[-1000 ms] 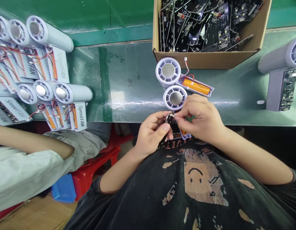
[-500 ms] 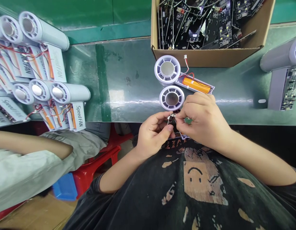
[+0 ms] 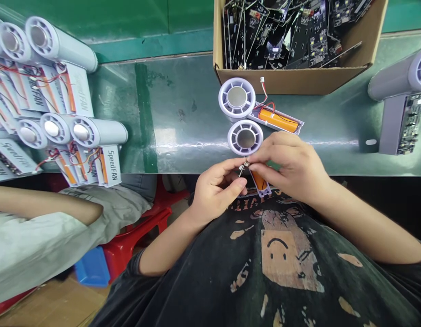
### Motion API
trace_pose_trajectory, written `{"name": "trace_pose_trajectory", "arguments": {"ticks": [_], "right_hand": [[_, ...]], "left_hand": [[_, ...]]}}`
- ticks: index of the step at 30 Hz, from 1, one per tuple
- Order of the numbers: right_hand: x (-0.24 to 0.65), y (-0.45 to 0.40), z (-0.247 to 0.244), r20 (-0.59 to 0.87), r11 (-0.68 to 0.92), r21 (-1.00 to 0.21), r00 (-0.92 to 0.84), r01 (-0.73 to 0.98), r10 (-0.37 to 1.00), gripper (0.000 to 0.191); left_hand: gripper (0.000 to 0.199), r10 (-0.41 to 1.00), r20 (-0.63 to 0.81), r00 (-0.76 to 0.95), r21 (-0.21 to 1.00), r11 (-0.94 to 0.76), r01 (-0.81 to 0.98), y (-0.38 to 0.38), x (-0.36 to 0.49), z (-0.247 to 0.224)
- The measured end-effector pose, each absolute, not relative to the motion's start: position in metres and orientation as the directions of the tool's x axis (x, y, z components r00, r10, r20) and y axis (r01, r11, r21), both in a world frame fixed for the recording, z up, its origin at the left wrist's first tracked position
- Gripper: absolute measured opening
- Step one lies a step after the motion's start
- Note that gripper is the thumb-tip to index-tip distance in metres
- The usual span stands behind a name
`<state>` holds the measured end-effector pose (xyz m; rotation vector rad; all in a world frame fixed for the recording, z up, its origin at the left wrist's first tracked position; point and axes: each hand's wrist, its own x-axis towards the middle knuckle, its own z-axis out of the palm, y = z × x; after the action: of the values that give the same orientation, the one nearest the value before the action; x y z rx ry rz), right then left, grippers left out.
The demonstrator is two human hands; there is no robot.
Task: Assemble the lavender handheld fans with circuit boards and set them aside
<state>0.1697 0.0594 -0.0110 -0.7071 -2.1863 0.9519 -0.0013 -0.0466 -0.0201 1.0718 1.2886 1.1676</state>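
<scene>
My left hand (image 3: 213,188) pinches a small dark circuit board (image 3: 242,170), seen nearly edge-on, between thumb and fingers. At the board's upper end my right hand (image 3: 294,165) has thumb and forefinger closed on a small pale wire connector (image 3: 247,164), partly covered by the fingertips. Just above both hands stands a round grey fan (image 3: 245,137) at the table edge. Its handle, with an orange battery (image 3: 260,182), points toward my shirt, partly behind my right hand. Behind it is a second fan (image 3: 237,96) with an open handle and a loose white plug (image 3: 262,80).
A cardboard box (image 3: 295,81) of circuit boards stands at the back. Several fans (image 3: 101,131) with exposed wires lie at the left, and another fan (image 3: 394,84) at the right. A co-worker's arm (image 3: 47,204) rests at the left, near a red stool (image 3: 125,250).
The circuit board has turned more edge-on in my left hand. My right fingers have shifted slightly at the connector, and more of the orange battery below shows.
</scene>
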Motion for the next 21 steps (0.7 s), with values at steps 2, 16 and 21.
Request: {"name": "trace_pose_trajectory", "arguments": {"ticks": [2, 16, 21], "right_hand": [[0.179, 0.065, -0.008, 0.38, 0.598, -0.762, -0.578, 0.247, 0.723, 0.008], [0.185, 0.059, -0.026, 0.28, 0.42, -0.907, -0.751, -0.004, 0.598, 0.009], [0.178, 0.055, -0.029, 0.199, 0.238, -0.971, -0.618, -0.02, 0.76, 0.007]], "left_hand": [[0.026, 0.988, -0.146, -0.051, 0.988, 0.143, -0.06, -0.045, -0.004, -0.019], [0.025, 0.962, -0.262, -0.07, 0.932, 0.234, -0.279, -0.049, -0.009, -0.026], [0.022, 0.983, -0.158, -0.093, 0.985, 0.15, -0.083, -0.049, -0.011, -0.022]]}}
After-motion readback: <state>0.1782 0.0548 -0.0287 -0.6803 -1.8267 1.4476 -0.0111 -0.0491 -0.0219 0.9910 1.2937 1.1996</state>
